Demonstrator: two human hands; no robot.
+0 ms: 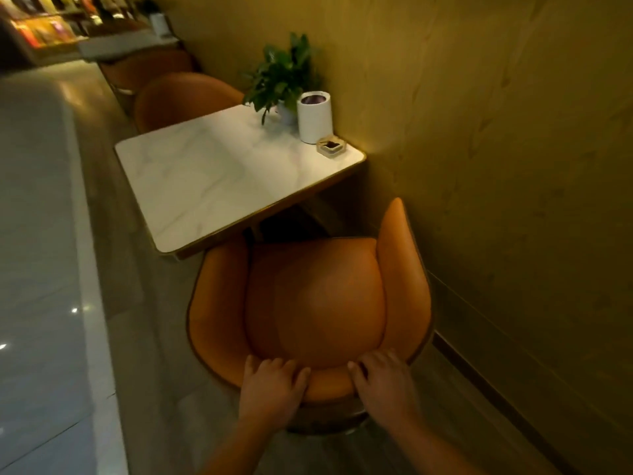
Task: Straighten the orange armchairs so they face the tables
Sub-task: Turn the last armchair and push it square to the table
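Two bare forearms come in from the near edge, converging toward the far side. The left grip [274,382]: palm down, knuckles up, fingers curled over the top rim of the orange armchair [315,303] backrest, thumb out to the right along the rim. The right grip [380,375]: near the left one but not touching it, palm down, fingers bent over the same rim, thumb pointing left. Wrists roughly straight and about level with each other; elbows out of view
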